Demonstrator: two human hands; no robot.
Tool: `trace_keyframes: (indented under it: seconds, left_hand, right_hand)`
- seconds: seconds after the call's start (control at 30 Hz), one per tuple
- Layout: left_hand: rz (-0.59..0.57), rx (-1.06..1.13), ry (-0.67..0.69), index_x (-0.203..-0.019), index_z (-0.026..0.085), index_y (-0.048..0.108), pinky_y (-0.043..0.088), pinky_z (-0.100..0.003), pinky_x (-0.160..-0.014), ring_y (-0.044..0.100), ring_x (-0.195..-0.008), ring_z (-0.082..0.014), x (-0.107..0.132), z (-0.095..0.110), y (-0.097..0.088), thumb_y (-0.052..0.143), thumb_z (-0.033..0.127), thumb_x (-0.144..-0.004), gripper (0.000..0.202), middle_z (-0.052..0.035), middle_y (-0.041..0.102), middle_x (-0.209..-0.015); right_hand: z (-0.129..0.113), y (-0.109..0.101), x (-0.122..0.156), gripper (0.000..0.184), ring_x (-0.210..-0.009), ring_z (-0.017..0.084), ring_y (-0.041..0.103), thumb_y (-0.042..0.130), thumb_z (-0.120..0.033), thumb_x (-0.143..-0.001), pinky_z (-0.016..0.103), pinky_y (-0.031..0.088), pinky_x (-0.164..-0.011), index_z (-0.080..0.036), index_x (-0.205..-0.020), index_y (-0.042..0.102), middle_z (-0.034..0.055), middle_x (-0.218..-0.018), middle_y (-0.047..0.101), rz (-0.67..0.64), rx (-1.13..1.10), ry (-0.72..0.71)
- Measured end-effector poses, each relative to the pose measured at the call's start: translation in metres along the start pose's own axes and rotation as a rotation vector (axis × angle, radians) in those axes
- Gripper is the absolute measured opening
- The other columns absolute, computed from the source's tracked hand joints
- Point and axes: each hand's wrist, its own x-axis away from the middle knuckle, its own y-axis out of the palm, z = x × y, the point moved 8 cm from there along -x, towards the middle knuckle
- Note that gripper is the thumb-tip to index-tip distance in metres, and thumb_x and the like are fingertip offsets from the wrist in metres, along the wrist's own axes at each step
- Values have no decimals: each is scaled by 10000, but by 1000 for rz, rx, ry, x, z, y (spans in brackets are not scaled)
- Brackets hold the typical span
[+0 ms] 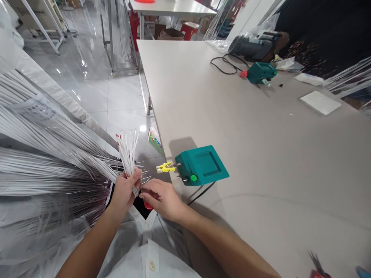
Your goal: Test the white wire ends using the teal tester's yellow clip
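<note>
Left hand (124, 190) wrapped firmly round a bundle of white wires (127, 152), thumb laid across the front, fingers curled behind, and that's a full grip! The bundle stands nearly upright in my fist, its upper ends fanned out above my thumb, a few reddish tips showing on the left of the fan, its lower ends poking out below my palm. Right in close comes the right hand (164, 197): fingers bent, thumb and forefinger held narrow, tips just beside the bundle's lower end. Whether they pinch a wire or only hover by it, I cannot tell from here. Below those fingers, a small red object (148, 205) peeks out, mostly hidden.

So the bundle is up in front of me, off the edge of the table (261, 154), between that edge and the great mass of long pale wires (58, 135) hanging on my left. Near the table's edge, beyond my right hand, sits a green device (199, 166), a yellow clip (165, 167) jutting from its front towards the bundle, a round green button (194, 178) on its near side. Far across the tabletop, a second green device (261, 73) rests near a dark motor (251, 47), well apart from both my hands.
</note>
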Motion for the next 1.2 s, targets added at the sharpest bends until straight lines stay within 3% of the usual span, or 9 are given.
trace_keyframes:
  seconds: [0.17,0.3,0.47,0.57,0.67,0.8,0.93,1.07,1.2]
  left_hand:
    - [61,51,-34,-627,136,529,360,-177,-441,426,-463,-58,-2,-6,-5,705,346,-642,275,44,474,-525]
    - [76,-1,-6,-651,142,542,375,-166,-495,457,-513,-56,-1,-10,-5,723,270,-626,223,48,512,-561]
    - [3,-23,27,-778,170,598,446,-215,-684,563,-702,-97,-1,-13,-2,746,160,-573,253,22,613,-757]
    - [-67,-4,-3,-854,177,605,462,-247,-725,588,-815,-135,-2,-15,-2,724,146,-604,279,-14,629,-877]
    - [-105,4,-38,-877,171,595,476,-241,-659,607,-791,-149,-2,-16,-3,706,158,-634,267,-40,643,-892]
    - [-64,24,-41,-877,175,574,468,-238,-559,626,-741,-169,-4,-13,-3,694,217,-654,256,-54,669,-864]
    - [33,13,24,-878,184,549,478,-253,-609,619,-696,-140,-7,-9,-9,696,246,-652,276,-18,672,-781]
    - [118,-146,185,-826,178,551,391,-176,-441,480,-460,-56,-3,1,-19,651,289,-704,193,40,594,-646]
    - [128,-267,121,-765,143,613,298,-165,-356,386,-378,-41,4,0,-23,728,269,-616,227,60,510,-507]
  right_hand:
    - [11,10,-3,81,-628,134,559,587,-222,-760,230,428,-573,-186,-822,625,25,-728,631,42,51,130]
    - [18,15,-5,92,-586,126,543,550,-158,-753,225,410,-554,-197,-739,632,2,-654,617,45,45,212]
    - [40,15,-3,98,-597,128,554,530,-188,-758,239,435,-561,-177,-718,620,6,-650,619,145,-209,317]
    - [53,22,-2,111,-609,130,564,537,-237,-762,256,461,-578,-165,-709,603,15,-660,620,150,-416,383]
    - [57,30,-3,150,-593,121,556,566,-304,-751,266,478,-589,-157,-737,595,6,-645,591,117,-591,418]
    - [55,30,-5,177,-578,110,543,604,-335,-712,267,491,-603,-162,-719,566,-10,-638,560,129,-730,437]
    - [54,24,-2,186,-573,115,551,622,-327,-691,268,489,-586,-168,-671,527,-13,-624,560,157,-696,470]
    - [50,21,0,166,-586,111,554,607,-317,-712,262,481,-590,-167,-708,535,-5,-656,578,152,-642,429]
    - [47,18,1,154,-622,121,566,554,-319,-773,264,489,-610,-168,-745,547,14,-685,606,136,-548,367]
